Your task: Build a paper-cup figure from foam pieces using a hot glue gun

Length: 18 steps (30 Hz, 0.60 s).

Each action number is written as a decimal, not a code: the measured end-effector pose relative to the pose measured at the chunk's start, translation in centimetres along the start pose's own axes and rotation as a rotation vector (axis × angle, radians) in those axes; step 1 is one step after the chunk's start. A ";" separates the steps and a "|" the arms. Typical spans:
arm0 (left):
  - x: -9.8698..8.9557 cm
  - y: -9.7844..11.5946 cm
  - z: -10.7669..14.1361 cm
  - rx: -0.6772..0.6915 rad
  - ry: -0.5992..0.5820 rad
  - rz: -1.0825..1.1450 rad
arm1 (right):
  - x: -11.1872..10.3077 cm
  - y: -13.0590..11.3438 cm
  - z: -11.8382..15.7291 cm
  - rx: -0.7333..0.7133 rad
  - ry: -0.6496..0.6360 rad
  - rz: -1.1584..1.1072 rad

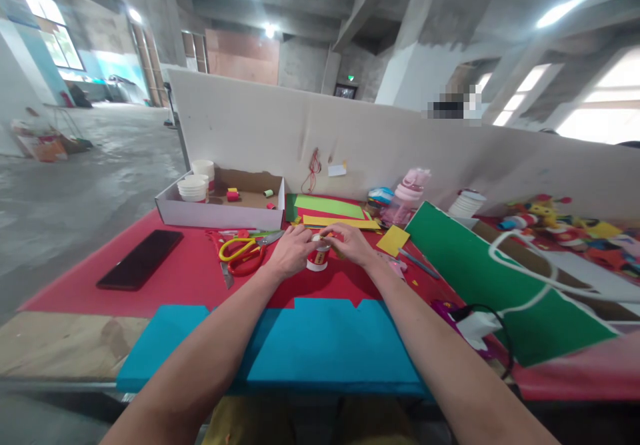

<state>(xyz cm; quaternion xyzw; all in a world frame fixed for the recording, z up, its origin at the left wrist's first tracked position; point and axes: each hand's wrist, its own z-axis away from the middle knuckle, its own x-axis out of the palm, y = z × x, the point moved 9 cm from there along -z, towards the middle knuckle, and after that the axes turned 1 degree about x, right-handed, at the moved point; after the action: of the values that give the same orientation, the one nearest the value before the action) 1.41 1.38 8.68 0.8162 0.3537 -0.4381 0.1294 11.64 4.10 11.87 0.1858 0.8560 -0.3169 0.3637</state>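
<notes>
Two bare forearms [200,358] reach in from the near edge, crossing above a blue card [330,348] that lies along the front of the red-covered tabletop [195,265]. Between the hands, near the middle, stands a small red-and-white cup [317,258], apparently upside down. The left hand [291,250] grasps its upper part; the right hand [349,242] has its fingers bent in at the top, though I cannot tell whether they pinch anything.

The cup looks light, so uneven pressure from the two sides could tip it or dent its wall. Scissors [263,241] lie just beside the left hand, blades towards it; a careless sideways move could knock them or nick the skin. A dragging forearm might pull the blue card over the edge. On the right, a white plug [477,325] with a dark cord sits near the other forearm, which could snag it.
</notes>
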 end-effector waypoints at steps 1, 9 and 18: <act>0.0 0.0 0.0 0.000 0.003 0.006 | 0.0 0.0 0.0 0.002 -0.002 -0.004; -0.6 -0.6 0.1 -0.072 0.059 0.010 | 0.1 0.4 -0.2 0.029 -0.026 -0.023; -0.7 -0.5 0.1 -0.062 0.045 -0.013 | 0.0 0.3 -0.3 0.032 -0.054 -0.014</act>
<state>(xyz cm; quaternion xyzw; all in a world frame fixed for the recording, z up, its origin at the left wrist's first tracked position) 0.71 1.39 9.21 0.8191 0.3754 -0.4092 0.1436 11.61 4.57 11.88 0.1769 0.8422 -0.3378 0.3813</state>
